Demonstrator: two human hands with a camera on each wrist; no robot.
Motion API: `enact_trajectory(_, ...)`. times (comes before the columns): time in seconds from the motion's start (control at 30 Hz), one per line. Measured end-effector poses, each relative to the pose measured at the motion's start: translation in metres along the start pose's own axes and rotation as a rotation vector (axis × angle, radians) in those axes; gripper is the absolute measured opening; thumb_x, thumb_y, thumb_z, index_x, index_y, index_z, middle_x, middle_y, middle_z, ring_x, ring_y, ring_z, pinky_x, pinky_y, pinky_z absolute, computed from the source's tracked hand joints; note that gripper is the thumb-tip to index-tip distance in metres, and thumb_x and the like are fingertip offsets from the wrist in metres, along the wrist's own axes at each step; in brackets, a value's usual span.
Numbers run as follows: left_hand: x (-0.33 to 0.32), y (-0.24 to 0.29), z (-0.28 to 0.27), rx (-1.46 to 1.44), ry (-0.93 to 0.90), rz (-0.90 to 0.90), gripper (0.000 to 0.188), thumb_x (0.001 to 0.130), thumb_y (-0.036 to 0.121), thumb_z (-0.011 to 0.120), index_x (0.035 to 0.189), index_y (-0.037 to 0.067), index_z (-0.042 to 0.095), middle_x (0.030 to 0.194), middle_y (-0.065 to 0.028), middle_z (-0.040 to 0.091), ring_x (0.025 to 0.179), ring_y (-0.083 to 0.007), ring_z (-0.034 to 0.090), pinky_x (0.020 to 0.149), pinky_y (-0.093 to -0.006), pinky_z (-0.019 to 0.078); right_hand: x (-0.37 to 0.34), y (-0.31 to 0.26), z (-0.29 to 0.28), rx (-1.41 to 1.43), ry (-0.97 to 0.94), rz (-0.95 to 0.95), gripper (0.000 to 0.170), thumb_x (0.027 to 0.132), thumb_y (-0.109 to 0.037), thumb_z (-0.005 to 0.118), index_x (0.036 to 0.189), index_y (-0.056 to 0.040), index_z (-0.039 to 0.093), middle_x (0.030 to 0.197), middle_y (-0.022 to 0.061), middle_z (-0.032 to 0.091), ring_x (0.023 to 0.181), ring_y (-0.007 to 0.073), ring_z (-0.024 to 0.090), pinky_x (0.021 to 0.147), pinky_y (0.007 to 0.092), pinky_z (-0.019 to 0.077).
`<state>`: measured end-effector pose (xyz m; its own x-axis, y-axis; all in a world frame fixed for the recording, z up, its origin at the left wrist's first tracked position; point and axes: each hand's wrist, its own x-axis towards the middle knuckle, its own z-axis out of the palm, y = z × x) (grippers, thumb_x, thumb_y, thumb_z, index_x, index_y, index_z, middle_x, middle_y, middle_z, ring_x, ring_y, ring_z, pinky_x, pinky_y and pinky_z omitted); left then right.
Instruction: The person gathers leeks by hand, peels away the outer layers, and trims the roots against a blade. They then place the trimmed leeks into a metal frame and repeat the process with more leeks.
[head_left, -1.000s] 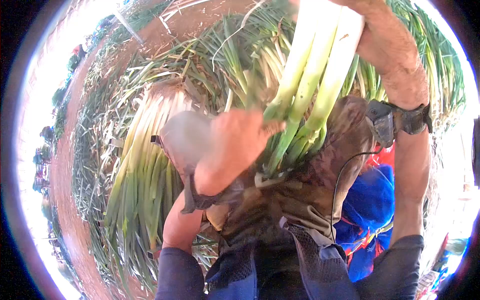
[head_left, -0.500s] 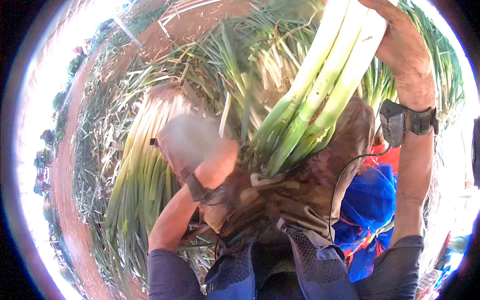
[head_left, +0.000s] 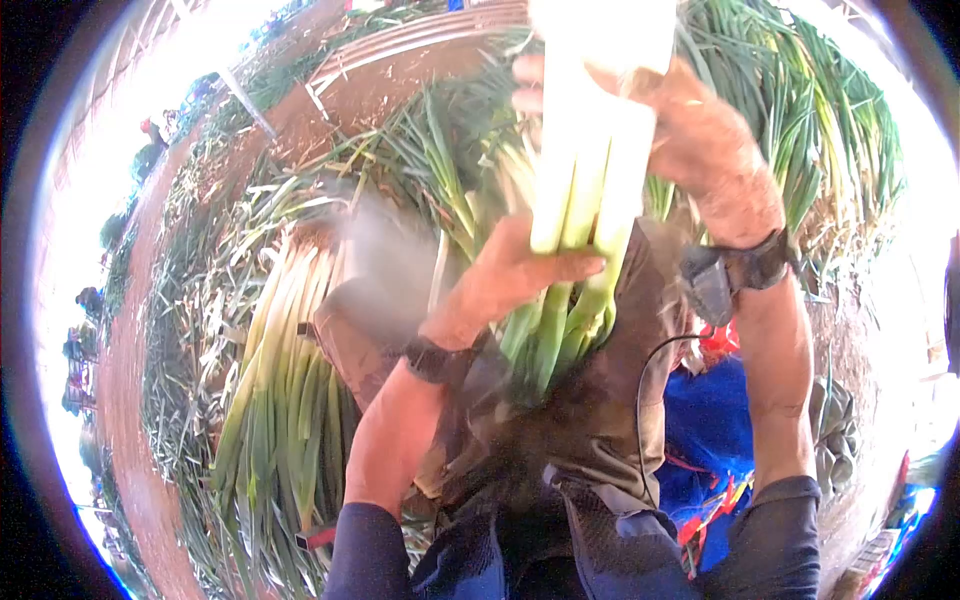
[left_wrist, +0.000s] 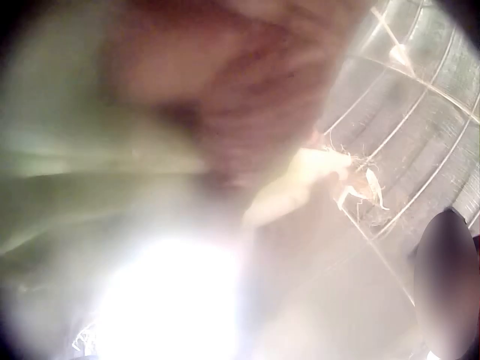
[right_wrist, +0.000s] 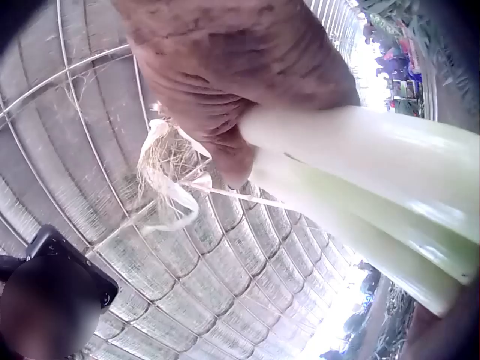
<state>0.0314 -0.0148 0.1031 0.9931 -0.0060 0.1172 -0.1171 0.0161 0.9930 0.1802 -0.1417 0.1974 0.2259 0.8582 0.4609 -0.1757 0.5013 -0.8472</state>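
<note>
A bunch of large green onions [head_left: 580,205], white above and green below, stands upright in front of the person, its leafy end down between the knees. The right hand [head_left: 705,145] grips its white upper part from the right. In the right wrist view this soiled hand [right_wrist: 247,67] wraps the thick white stalks [right_wrist: 360,161], and pale roots [right_wrist: 166,161] stick out past it. Lower down, the left hand [head_left: 510,270] holds the bunch, thumb laid across the front where white turns green. The left wrist view is blurred, with glare over the stalks.
A bundle of green onions [head_left: 285,350] lies by the left knee, and heaped leaves [head_left: 810,120] stand at the right. Cut leaves [head_left: 185,300] litter the ground. A blue and red cloth or bag [head_left: 710,420] lies by the right thigh, and a cable [head_left: 642,400] hangs near it.
The left hand has come from the left knee onto the lower bunch. The right hand has swung the bunch leftward, from leaning right to nearly upright.
</note>
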Motion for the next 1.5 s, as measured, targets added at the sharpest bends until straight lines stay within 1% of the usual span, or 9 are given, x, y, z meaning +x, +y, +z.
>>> enact_trajectory(0.1, -0.002, -0.017, -0.003, -0.245, 0.007, 0.125, 0.031, 0.087, 0.013, 0.074, 0.114, 0.000, 0.067, 0.096, -0.0031, 0.070, 0.088, -0.0096, 0.063, 0.078, -0.0270, 0.0509, -0.002, 0.006, 0.000, 0.037, 0.111, -0.020, 0.042, 0.093, -0.028, 0.069, 0.121, 0.0031, 0.062, 0.106, 0.0127, 0.070, 0.092, 0.0191, 0.068, 0.084, 0.0332, 0.0557)
enact_trajectory(0.33, 0.001, -0.024, -0.005, 0.123, 0.213, -0.050, 0.027, 0.089, 0.011, 0.070, 0.112, -0.001, 0.066, 0.089, -0.0035, 0.069, 0.080, -0.0096, 0.062, 0.072, -0.0271, 0.0509, -0.004, 0.035, -0.025, 0.088, 0.420, -0.197, 0.055, 0.092, -0.034, 0.068, 0.129, 0.0040, 0.055, 0.117, 0.0152, 0.066, 0.106, 0.0225, 0.065, 0.092, 0.0353, 0.0536)
enact_trajectory(0.57, 0.004, -0.046, 0.003, 0.101, 0.310, -0.036, 0.028, 0.089, 0.016, 0.070, 0.110, -0.001, 0.066, 0.086, -0.0035, 0.069, 0.074, -0.0105, 0.061, 0.067, -0.0300, 0.0498, 0.000, 0.046, -0.011, 0.375, 0.363, -0.187, 0.061, 0.091, -0.027, 0.070, 0.141, -0.0002, 0.046, 0.131, 0.0187, 0.060, 0.118, 0.0280, 0.061, 0.097, 0.0404, 0.0528)
enact_trajectory(0.67, 0.003, -0.053, 0.015, 0.204, 0.401, -0.031, 0.032, 0.088, 0.019, 0.071, 0.112, -0.001, 0.065, 0.086, -0.0080, 0.069, 0.075, -0.0151, 0.063, 0.069, -0.0329, 0.0506, 0.009, 0.042, -0.024, -0.029, 0.132, 0.090, 0.070, 0.088, -0.038, 0.072, 0.140, 0.0013, 0.046, 0.124, 0.0189, 0.063, 0.110, 0.0288, 0.065, 0.094, 0.0401, 0.0546)
enact_trajectory(0.77, -0.006, -0.054, 0.028, 0.315, 0.514, -0.007, 0.041, 0.084, 0.021, 0.075, 0.117, 0.000, 0.062, 0.090, -0.0148, 0.069, 0.077, -0.0230, 0.064, 0.075, -0.0360, 0.0517, -0.003, 0.053, -0.030, -0.034, -0.015, -0.042, 0.059, 0.091, -0.033, 0.070, 0.135, 0.0008, 0.050, 0.122, 0.0195, 0.064, 0.106, 0.0293, 0.066, 0.089, 0.0389, 0.0573)
enact_trajectory(0.87, -0.014, -0.040, 0.010, 0.268, 0.197, -0.193, 0.052, 0.078, 0.018, 0.082, 0.122, 0.001, 0.059, 0.099, -0.0099, 0.067, 0.091, -0.0163, 0.061, 0.084, -0.0349, 0.0512, -0.012, 0.040, -0.013, 0.136, 0.092, -0.004, 0.053, 0.090, -0.030, 0.072, 0.129, 0.0017, 0.055, 0.117, 0.0202, 0.066, 0.104, 0.0309, 0.067, 0.088, 0.0404, 0.0575)
enact_trajectory(1.17, -0.001, -0.055, 0.019, 0.313, 0.407, 0.131, 0.032, 0.082, 0.015, 0.078, 0.107, -0.001, 0.067, 0.084, -0.0092, 0.071, 0.073, -0.0153, 0.063, 0.071, -0.0324, 0.0540, 0.017, 0.032, -0.030, -0.030, -0.050, -0.096, 0.053, 0.093, -0.030, 0.069, 0.134, -0.0011, 0.052, 0.118, 0.0210, 0.066, 0.094, 0.0269, 0.069, 0.083, 0.0368, 0.0594)
enact_trajectory(1.37, 0.034, 0.060, 0.007, 0.857, 0.457, 0.572, 0.021, 0.080, 0.014, 0.074, 0.093, -0.001, 0.069, 0.081, -0.0217, 0.070, 0.073, -0.0333, 0.071, 0.069, -0.0412, 0.0576, -0.027, -0.090, -0.069, -0.111, 0.351, -0.454, 0.052, 0.093, -0.030, 0.069, 0.133, -0.0010, 0.053, 0.117, 0.0201, 0.066, 0.091, 0.0248, 0.069, 0.080, 0.0341, 0.0593)
enact_trajectory(1.5, 0.044, 0.146, -0.008, 1.233, 0.384, 0.567, 0.017, 0.090, 0.009, 0.063, 0.101, -0.003, 0.068, 0.095, -0.0235, 0.071, 0.078, -0.0210, 0.072, 0.052, -0.0311, 0.0582, -0.040, -0.129, -0.095, -0.162, 0.486, -0.572, 0.051, 0.093, -0.030, 0.069, 0.132, -0.0010, 0.054, 0.116, 0.0195, 0.067, 0.089, 0.0235, 0.068, 0.078, 0.0323, 0.0592)
